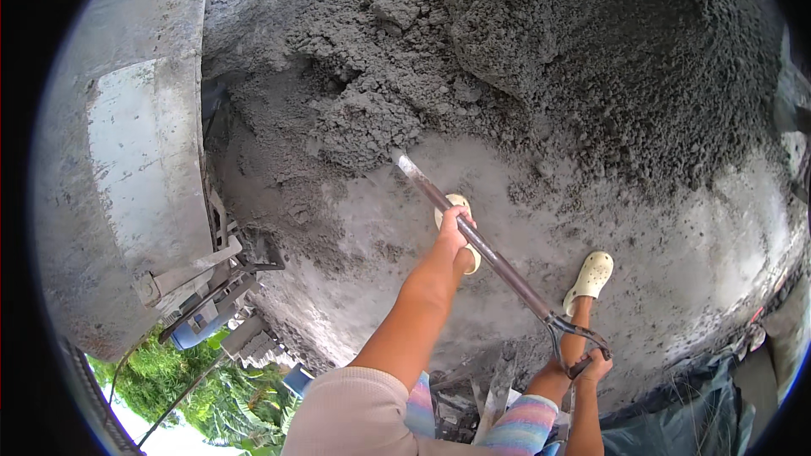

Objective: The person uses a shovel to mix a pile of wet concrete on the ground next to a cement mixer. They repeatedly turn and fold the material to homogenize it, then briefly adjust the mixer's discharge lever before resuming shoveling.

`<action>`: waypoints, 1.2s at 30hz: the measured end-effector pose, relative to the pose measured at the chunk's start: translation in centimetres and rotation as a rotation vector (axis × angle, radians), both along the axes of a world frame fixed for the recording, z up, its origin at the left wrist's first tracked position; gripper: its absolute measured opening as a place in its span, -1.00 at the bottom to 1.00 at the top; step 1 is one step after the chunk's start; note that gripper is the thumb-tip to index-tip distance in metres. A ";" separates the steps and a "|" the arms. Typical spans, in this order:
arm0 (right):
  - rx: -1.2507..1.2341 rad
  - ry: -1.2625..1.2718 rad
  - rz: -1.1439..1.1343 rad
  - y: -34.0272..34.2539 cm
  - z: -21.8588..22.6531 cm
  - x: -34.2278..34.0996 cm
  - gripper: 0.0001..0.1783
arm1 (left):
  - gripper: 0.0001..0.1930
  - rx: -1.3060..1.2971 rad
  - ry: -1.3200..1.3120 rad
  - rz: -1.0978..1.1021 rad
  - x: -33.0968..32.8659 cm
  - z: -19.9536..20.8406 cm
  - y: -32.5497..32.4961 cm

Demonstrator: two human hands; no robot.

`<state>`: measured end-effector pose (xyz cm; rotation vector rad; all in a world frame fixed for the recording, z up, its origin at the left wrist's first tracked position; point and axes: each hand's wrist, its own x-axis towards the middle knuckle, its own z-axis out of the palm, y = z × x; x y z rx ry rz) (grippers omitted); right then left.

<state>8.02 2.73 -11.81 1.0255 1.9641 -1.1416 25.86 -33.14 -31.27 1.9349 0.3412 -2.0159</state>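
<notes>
A shovel (500, 263) slants across the middle, its shaft running from the pile down to a D-shaped handle on the right. My left hand (457, 226) is closed round the shaft partway along it. At the handle's end my right hand (595, 366) grips the crossbar. The shovel's far end reaches into a heap of loose grey sand-like mix (363, 122), which hides the blade.
Grey material rises into a larger mound (625, 59) at the far right. A metal-sided machine or bin (148, 160) stands along the left. My feet in cream clogs (594, 274) are on the dusty floor (676, 312). Dark plastic sheeting (684, 414) lies at lower right.
</notes>
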 end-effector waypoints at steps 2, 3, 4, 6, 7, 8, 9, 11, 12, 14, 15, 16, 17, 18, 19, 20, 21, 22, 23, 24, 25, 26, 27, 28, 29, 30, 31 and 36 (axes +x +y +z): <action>0.013 0.017 -0.033 2.6 2.7 -1.6 -0.89 | -0.84 0.036 -0.054 -0.015 -1.2 1.6 3.9; 0.007 0.013 -0.062 4.3 3.4 -2.1 -0.89 | -0.83 0.080 -0.077 -0.034 -2.4 2.9 5.6; 0.003 0.011 -0.090 6.9 4.1 -2.2 -0.90 | -0.82 0.127 -0.100 -0.054 -3.2 4.3 7.3; 0.047 0.008 -0.133 11.0 6.2 -2.5 -0.89 | -0.81 0.148 -0.110 -0.094 -3.9 6.4 10.3; 0.046 0.020 -0.168 13.3 6.9 -2.5 -0.89 | -0.82 0.116 -0.084 -0.133 -5.0 7.7 11.6; 0.029 0.013 -0.194 15.0 7.5 -2.3 -0.89 | -0.83 0.070 -0.075 -0.161 -5.7 9.4 12.4; 0.014 0.005 -0.217 16.8 7.9 -2.4 -0.89 | -0.83 0.067 -0.081 -0.187 -7.2 10.2 13.4; -0.004 -0.054 -0.265 19.9 9.1 -2.7 -0.90 | -0.83 0.048 -0.104 -0.238 -9.9 12.4 14.8; -0.011 -0.054 -0.291 20.3 9.6 -3.1 -0.92 | -0.85 0.043 -0.128 -0.250 -11.4 13.6 15.0; -0.022 -0.139 -0.328 23.7 8.6 -2.8 -0.91 | -0.87 -0.046 -0.149 -0.337 -15.2 16.3 15.3; -0.063 -0.174 -0.384 24.2 8.2 -3.0 -0.90 | -0.88 -0.090 -0.163 -0.375 -17.1 17.7 15.4; -0.102 -0.210 -0.435 24.8 8.0 -3.1 -0.90 | -0.90 -0.151 -0.196 -0.423 -19.3 19.2 15.3; -0.147 -0.256 -0.474 25.1 8.0 -3.1 -0.89 | -0.90 -0.222 -0.203 -0.455 -20.9 20.2 15.0; -0.156 -0.258 -0.419 23.9 9.2 -4.1 -0.90 | -0.90 -0.289 -0.212 -0.480 -22.5 21.0 14.5; -0.215 -0.338 -0.438 22.8 10.0 -5.5 -0.90 | -0.89 -0.353 -0.223 -0.504 -24.3 21.8 13.9; -0.261 -0.414 -0.464 22.4 10.9 -6.6 -0.89 | -0.88 -0.416 -0.203 -0.554 -26.8 23.5 13.8; -0.306 -0.491 -0.486 21.8 11.7 -7.7 -0.88 | -0.86 -0.479 -0.183 -0.603 -29.7 25.3 13.3; -0.359 -0.568 -0.479 20.6 12.4 -8.9 -0.88 | -0.86 -0.541 -0.188 -0.690 -31.5 26.6 12.5; -0.405 -0.637 -0.479 19.9 12.7 -9.8 -0.87 | -0.85 -0.597 -0.183 -0.784 -33.9 27.9 11.9; -0.492 -0.718 -0.457 20.2 12.1 -10.1 -0.86 | -0.81 -0.660 -0.257 -0.870 -36.1 29.4 11.6; -0.581 -0.804 -0.427 19.9 10.8 -10.3 -0.85 | -0.78 -0.726 -0.339 -0.952 -38.1 31.2 11.1; -0.670 -0.898 -0.385 19.2 10.1 -10.7 -0.85 | -0.75 -0.790 -0.327 -1.017 -39.2 31.7 9.7; -0.742 -1.021 -0.471 18.6 10.5 -11.1 -0.84 | -0.72 -0.842 -0.307 -1.089 -40.2 31.9 8.8; -0.798 -1.149 -0.563 18.0 11.5 -11.7 -0.83 | -0.74 -0.935 -0.347 -1.113 -41.3 32.0 8.3; -0.836 -1.282 -0.657 18.1 12.3 -12.1 -0.83 | -0.75 -1.015 -0.396 -1.130 -42.0 32.2 8.2; -0.830 -1.220 -0.606 19.1 11.5 -12.3 -0.82 | -0.73 -0.988 -0.316 -1.143 -43.0 33.7 9.2; -0.775 -1.113 -0.546 19.5 12.2 -12.9 -0.83 | -0.71 -0.964 -0.257 -1.145 -43.1 36.1 9.9; -0.520 -0.601 -0.311 19.1 17.1 -15.1 -0.89 | -0.68 -0.940 0.150 -0.925 -37.2 41.1 11.2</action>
